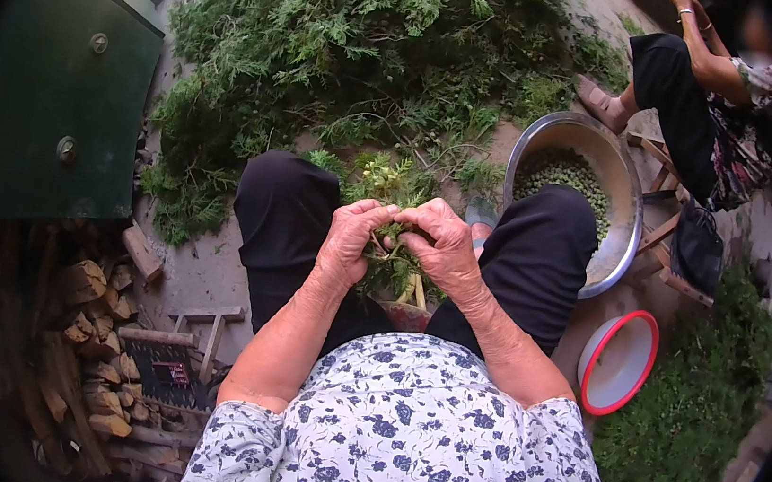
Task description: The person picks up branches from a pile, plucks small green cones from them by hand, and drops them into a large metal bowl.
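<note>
Green branches (352, 37) lie heaped on the yard's dirt ground (202, 268). Between the knees, the left hand (353, 237) and right hand (443, 243) meet, fingers pinched tight on a leafy sprig (393, 180). Just right of them stands a metal basin (619, 239) of green berries (565, 176), with a red-rimmed bowl (620, 363) nearer. Firewood (89, 340) is stacked at the left edge.

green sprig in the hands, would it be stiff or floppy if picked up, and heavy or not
Probably light: the left hand and right hand pinch the green sprig with fingertips alone. Likely floppy, as its thin feathery ends hang down below the hands. It seems unlikely to roll, since the foliage looks flat and bushy.
</note>
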A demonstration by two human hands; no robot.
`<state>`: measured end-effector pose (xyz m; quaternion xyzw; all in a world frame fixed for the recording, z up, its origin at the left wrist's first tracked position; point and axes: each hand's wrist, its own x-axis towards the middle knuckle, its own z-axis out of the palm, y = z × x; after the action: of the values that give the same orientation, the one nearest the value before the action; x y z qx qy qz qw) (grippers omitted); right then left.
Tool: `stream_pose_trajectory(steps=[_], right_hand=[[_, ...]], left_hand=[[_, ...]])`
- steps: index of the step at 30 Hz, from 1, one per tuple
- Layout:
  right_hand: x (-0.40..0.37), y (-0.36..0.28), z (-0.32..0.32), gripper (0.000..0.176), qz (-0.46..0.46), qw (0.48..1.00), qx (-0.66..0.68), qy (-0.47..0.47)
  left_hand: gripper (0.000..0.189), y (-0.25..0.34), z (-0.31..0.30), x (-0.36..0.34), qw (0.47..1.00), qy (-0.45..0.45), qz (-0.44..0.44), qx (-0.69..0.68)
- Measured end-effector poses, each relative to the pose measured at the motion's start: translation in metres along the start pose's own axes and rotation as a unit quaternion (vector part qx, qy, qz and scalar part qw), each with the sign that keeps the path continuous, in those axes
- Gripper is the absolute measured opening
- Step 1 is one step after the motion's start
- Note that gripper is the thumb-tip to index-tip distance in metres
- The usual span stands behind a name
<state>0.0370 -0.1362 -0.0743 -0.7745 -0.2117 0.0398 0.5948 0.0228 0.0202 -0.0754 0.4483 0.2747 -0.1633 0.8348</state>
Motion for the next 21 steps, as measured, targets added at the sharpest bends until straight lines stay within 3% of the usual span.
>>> stream_pose_trajectory(steps=[3, 9, 16, 19, 21], right_hand=[[-0.001, -0.001, 0.004, 0.029, -0.009, 1.0, -0.012, 0.014], [-0.001, -0.001, -0.002, 0.031, -0.029, 0.997, -0.053, -0.049], [0.002, 0.009, -0.012, 0.024, -0.038, 0.994, -0.071, -0.07], [0.001, 0.003, -0.014, 0.021, 0.022, 0.997, -0.047, -0.056], [0.002, -0.009, -0.022, 0.018, 0.184, 0.98, 0.069, 0.018]], left_hand=[[0.012, 0.002, 0.002, -0.003, 1.0, -0.007, -0.011, -0.008], [0.014, 0.0, -0.003, -0.001, 1.0, -0.013, -0.019, -0.012], [0.014, 0.001, -0.002, -0.001, 0.999, -0.018, -0.029, 0.016], [0.012, -0.003, -0.003, 0.001, 0.999, -0.023, -0.011, 0.03], [0.011, -0.003, -0.001, -0.002, 0.999, -0.02, -0.008, 0.041]])
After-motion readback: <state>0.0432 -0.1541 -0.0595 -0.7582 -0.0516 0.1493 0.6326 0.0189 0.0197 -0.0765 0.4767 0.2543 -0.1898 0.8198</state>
